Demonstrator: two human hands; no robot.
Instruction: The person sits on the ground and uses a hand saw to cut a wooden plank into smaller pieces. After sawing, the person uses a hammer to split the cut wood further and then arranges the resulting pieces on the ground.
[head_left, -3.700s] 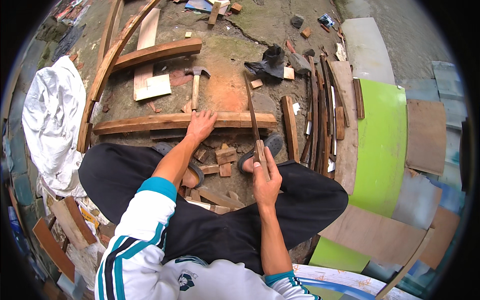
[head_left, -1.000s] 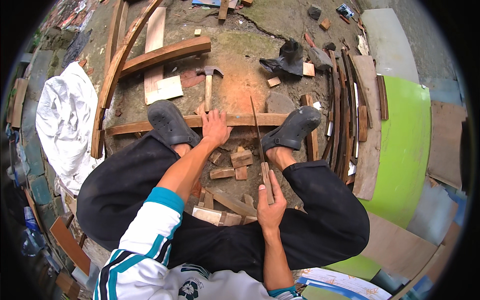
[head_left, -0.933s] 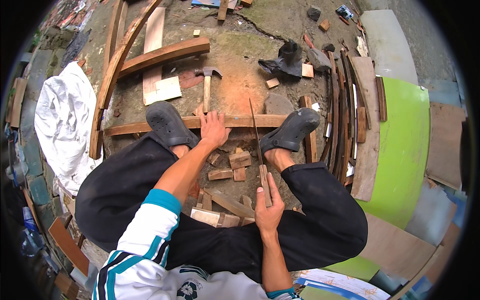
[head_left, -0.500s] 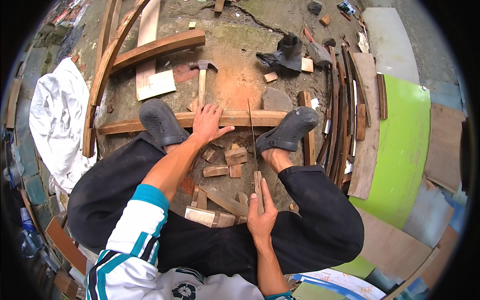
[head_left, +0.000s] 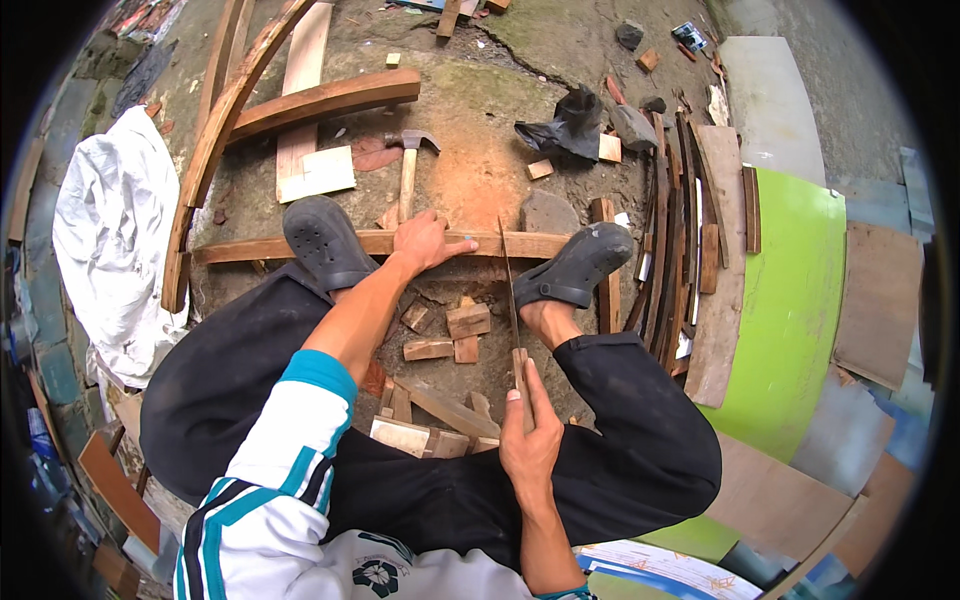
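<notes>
A long wooden beam (head_left: 260, 248) lies crosswise on the ground, held down near its ends by my two feet in dark clogs (head_left: 325, 245). My left hand (head_left: 423, 240) grips the beam right of the left clog, its fingers over the far edge and the thumb pointing right. In my right hand (head_left: 530, 445) is the wooden handle of a handsaw (head_left: 521, 372), with a finger stretched along it. The thin blade points away from me and crosses the beam between my left thumb and the right clog. How deep it cuts is not visible.
Just beyond the beam lies a claw hammer (head_left: 408, 170). Several wood offcuts (head_left: 468, 321) are scattered between my legs. Curved timbers (head_left: 325, 103) and a white cloth (head_left: 120, 240) are at left. Wooden strips (head_left: 665, 240) and a green board (head_left: 790, 300) lie at right.
The saw and my right hand have come slightly back toward me. My left hand has slid a little to the right on the beam. The whole view has shifted slightly.
</notes>
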